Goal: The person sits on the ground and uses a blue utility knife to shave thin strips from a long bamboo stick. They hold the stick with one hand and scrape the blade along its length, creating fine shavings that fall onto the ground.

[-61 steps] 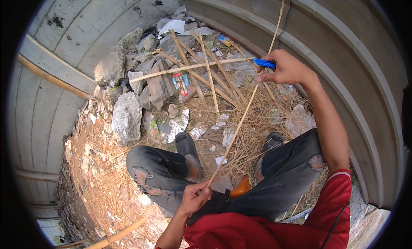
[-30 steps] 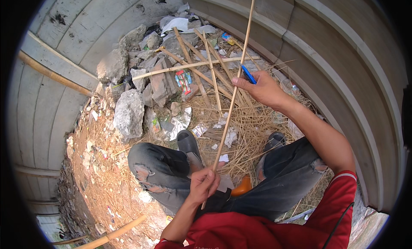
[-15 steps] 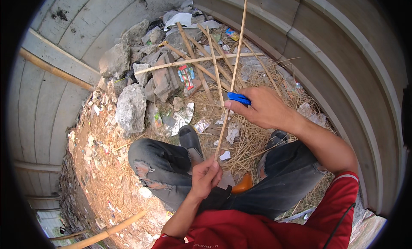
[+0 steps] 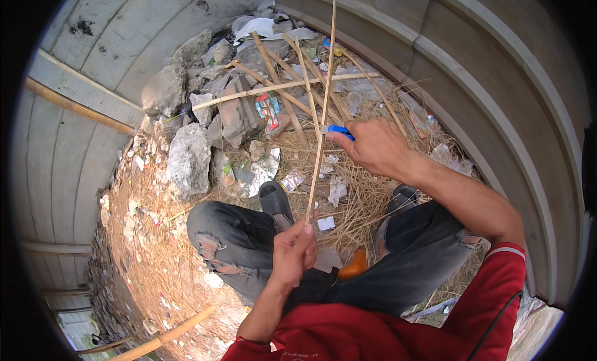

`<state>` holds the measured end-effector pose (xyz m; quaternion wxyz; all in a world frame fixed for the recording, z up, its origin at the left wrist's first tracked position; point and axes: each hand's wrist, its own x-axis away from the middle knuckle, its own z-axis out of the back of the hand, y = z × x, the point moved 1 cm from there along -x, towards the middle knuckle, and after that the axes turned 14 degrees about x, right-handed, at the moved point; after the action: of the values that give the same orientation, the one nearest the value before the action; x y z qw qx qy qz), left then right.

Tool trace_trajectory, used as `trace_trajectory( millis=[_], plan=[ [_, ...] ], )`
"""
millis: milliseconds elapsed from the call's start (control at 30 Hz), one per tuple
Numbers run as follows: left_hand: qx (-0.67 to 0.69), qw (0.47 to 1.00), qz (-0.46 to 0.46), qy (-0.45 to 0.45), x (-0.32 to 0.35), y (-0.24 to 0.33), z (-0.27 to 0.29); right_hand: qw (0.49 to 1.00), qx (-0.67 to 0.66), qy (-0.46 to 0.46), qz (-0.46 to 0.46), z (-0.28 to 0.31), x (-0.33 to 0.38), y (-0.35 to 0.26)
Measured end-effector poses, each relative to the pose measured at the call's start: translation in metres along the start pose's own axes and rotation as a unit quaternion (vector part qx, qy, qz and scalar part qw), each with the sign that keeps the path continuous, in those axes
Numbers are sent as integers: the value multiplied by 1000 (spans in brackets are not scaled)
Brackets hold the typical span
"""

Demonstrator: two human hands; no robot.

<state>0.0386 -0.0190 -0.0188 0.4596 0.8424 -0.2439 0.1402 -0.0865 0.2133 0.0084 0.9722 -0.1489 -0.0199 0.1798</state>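
Note:
I sit on the ground with my knees bent, in grey torn jeans and a red top. My left hand (image 4: pixel 293 252) grips the lower end of a long thin bamboo strip (image 4: pixel 323 106) that rises up and away past the top of the view. My right hand (image 4: pixel 372 148) holds a small blue-handled knife (image 4: pixel 340 131) pressed against the strip about halfway up. Dry shavings and straw (image 4: pixel 354 199) lie between my feet.
A heap of grey rocks (image 4: pixel 186 156), litter and several bamboo sticks (image 4: pixel 280 87) lies ahead. Curved concrete walls (image 4: pixel 472 69) enclose both sides. A thick bamboo pole (image 4: pixel 161 337) lies at lower left, and an orange object (image 4: pixel 354 264) sits by my right leg.
My right hand with the blue knife has slid down the strip toward me, from arm's length to mid-strip. The strip has swung more upright. My left hand keeps its grip.

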Motion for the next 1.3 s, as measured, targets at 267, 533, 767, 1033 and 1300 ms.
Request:
trace_trajectory(
  millis=[267, 533, 767, 1033, 1300],
  plan=[
    [47, 999, 7, -2, -3, 2, 7, 999, -5, -24, 32, -5, 7, -23],
    [-77, 997, -2, -19, 25, -31, 32, 993, 23, 93, -73, -2, -38, 60],
    [-186, 981, -19, -47, 75, -75, 85, 920, -22, 195, -340, 42, -46, 200],
    [-126, 988, -81, 24, 36, -49, 49, 983, -33, 128, -131, 30, -28, 78],
    [-18, 994, -97, 53, -10, -20, 4, 993, -40, -78, 79, -7, 23, -30]
  ],
)
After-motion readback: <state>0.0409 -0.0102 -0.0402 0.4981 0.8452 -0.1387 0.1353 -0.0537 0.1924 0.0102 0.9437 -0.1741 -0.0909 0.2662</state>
